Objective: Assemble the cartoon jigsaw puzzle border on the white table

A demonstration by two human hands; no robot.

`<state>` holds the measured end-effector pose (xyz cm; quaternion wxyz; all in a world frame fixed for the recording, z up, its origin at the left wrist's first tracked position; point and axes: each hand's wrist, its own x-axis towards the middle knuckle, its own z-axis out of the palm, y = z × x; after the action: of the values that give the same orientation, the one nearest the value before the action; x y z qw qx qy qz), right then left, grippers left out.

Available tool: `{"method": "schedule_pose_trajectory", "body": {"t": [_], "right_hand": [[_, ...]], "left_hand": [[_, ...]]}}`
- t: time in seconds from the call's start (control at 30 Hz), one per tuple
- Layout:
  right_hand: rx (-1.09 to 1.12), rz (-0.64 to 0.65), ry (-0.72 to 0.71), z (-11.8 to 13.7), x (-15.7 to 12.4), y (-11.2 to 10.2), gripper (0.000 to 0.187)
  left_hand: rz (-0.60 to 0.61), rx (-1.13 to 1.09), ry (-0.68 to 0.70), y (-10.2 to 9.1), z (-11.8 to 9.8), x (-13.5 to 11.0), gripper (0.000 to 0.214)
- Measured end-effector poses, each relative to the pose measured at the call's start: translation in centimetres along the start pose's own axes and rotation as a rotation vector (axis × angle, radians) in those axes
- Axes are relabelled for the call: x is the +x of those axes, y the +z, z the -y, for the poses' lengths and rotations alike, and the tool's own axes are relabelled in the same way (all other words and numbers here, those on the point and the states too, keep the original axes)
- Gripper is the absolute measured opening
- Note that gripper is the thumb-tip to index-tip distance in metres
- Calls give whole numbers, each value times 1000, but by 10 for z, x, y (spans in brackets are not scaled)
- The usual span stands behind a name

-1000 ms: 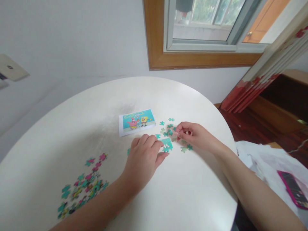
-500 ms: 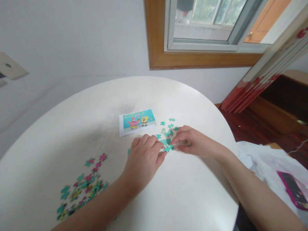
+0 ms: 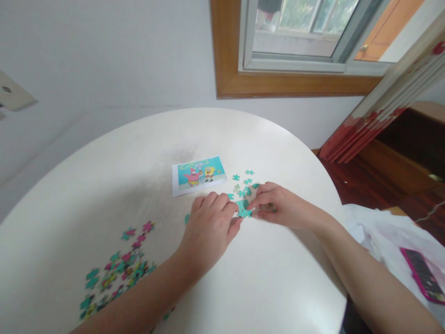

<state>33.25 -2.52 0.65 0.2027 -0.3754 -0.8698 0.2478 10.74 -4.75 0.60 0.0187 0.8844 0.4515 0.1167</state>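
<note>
Teal jigsaw puzzle pieces [image 3: 244, 213] lie between my two hands, near the middle of the white round table [image 3: 264, 269]. My left hand [image 3: 212, 222] grips their left side with thumb and fingers, its palm facing down. From the right, my right hand [image 3: 274, 204] pinches the other side with thumb and forefinger. A joined teal strip [image 3: 242, 204] shows just behind, partly covered by the fingers. Several loose teal pieces [image 3: 248, 190] are scattered beyond my hands. A picture card [image 3: 201, 174] with cartoon figures lies flat behind my left hand.
A pile of mixed puzzle pieces [image 3: 127, 269] spreads at the left, partly under my left forearm. White sheeting [image 3: 382, 236] with a pink-edged phone [image 3: 422, 273] lies at the right. Beyond the table are a wall, a window [image 3: 295, 28] and a curtain [image 3: 358, 130].
The pieces between my fingers sit closer together than before. Both hands keep nearly the same place, and the view has shifted slightly.
</note>
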Motion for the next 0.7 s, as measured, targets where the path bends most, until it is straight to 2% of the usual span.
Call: {"method": "schedule_pose_trajectory", "body": {"t": [0.17,0.33,0.7], "right_hand": [[-10,10,-1,1,1,0,15],[-20,5,5,4,1,-1,14],[-69,28,-34,10,0,-1,20]], "left_hand": [[-2,-8,-7,0,0,0,9],[-23,-33,-10,1,1,1,19],[-2,-64,-7,3,3,2,13]]}}
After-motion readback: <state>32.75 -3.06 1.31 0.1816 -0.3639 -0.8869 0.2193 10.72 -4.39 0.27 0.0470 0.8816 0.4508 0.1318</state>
